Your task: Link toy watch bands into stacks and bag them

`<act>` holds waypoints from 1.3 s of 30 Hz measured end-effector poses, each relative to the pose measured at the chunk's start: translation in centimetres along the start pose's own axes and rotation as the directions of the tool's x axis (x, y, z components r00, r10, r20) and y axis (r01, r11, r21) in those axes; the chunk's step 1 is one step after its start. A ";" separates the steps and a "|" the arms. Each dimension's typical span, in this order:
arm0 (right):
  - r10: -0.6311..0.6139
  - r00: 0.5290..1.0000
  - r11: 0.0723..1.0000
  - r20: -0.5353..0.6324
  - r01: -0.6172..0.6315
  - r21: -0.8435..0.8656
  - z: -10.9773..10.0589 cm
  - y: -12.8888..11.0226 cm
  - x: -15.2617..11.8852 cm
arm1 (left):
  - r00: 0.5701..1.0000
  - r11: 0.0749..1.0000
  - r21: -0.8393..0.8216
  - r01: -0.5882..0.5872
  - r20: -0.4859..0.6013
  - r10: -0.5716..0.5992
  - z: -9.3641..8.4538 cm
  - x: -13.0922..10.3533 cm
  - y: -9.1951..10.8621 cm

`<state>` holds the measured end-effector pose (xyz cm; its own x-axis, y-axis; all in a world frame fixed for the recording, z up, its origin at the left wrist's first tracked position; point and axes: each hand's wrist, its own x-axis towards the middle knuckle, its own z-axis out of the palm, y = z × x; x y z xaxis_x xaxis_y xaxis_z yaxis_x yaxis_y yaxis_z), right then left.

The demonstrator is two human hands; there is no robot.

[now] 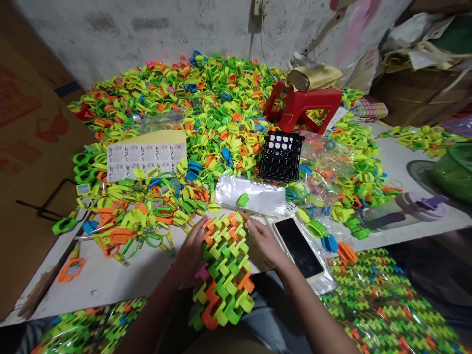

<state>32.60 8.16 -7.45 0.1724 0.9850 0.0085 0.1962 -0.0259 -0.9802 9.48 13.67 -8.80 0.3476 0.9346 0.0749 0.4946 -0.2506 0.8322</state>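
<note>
A bundle of interlocked green, yellow and orange plastic pieces (224, 270) is held upright at the table's front edge. My left hand (191, 243) grips its upper left side, fingers curled against it. On the upper right side my right hand (262, 241) presses with its fingers bent. Just beyond the bundle lies a clear plastic bag stack (254, 194) with one small green piece on it. To the right of my right hand rests a phone (299, 248) on a clear bag.
A large heap of coloured plastic pieces (221, 118) covers the back. Around it are a label sheet (147, 157), black tray (280, 160), red stool (302, 103), lying bottle (401, 211), green basket (457, 169) and cardboard box (33, 147). Packed bundles (391, 305) lie at lower right.
</note>
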 end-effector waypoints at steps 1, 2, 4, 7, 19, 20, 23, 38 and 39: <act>-0.033 0.999 0.995 -0.008 0.032 -0.092 -0.9 0.3 0.7 | 1.000 1.000 0.020 0.019 -0.010 -0.018 -0.6 0.4 0.8; -0.078 0.996 0.975 -0.039 0.068 -0.211 -1.9 0.5 1.7 | 1.000 0.999 0.044 0.019 -0.014 -0.019 -1.0 1.1 1.7; -0.189 0.977 0.869 -0.103 0.118 -0.480 -3.5 1.2 3.9 | 0.998 0.991 0.121 -0.060 0.037 0.056 -1.2 2.7 4.0; -0.252 0.967 0.636 -0.042 0.133 -0.760 -4.5 2.2 6.7 | 0.929 0.923 0.245 -0.298 0.296 0.221 0.1 4.9 7.3; -0.197 0.979 0.390 -0.050 0.032 -0.920 -4.1 1.7 7.0 | 0.796 0.882 0.341 -0.326 0.602 0.062 2.1 10.9 8.9; -0.187 0.981 0.390 -0.059 0.019 -0.921 -4.2 1.2 7.1 | 0.821 0.871 0.396 -0.291 0.571 0.014 2.8 11.9 9.0; -0.174 0.980 0.385 -0.094 -0.020 -0.923 -4.6 -0.3 7.7 | 0.839 0.816 0.522 -0.248 0.537 -0.089 5.0 13.9 9.4; -0.401 0.907 0.358 -0.126 0.029 -0.933 -8.4 -11.2 12.6 | 0.909 0.737 0.547 -0.397 0.124 0.398 -0.1 19.1 13.7; -0.488 0.865 0.334 -0.120 0.058 -0.941 -8.4 -11.0 12.1 | 0.919 0.755 0.540 -0.373 0.100 0.382 -0.5 19.8 14.0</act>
<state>40.60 18.95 5.07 0.1692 0.8437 0.5095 0.9837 -0.1122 -0.1407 22.86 28.79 4.63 0.5881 0.7375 0.3320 0.6736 -0.6739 0.3035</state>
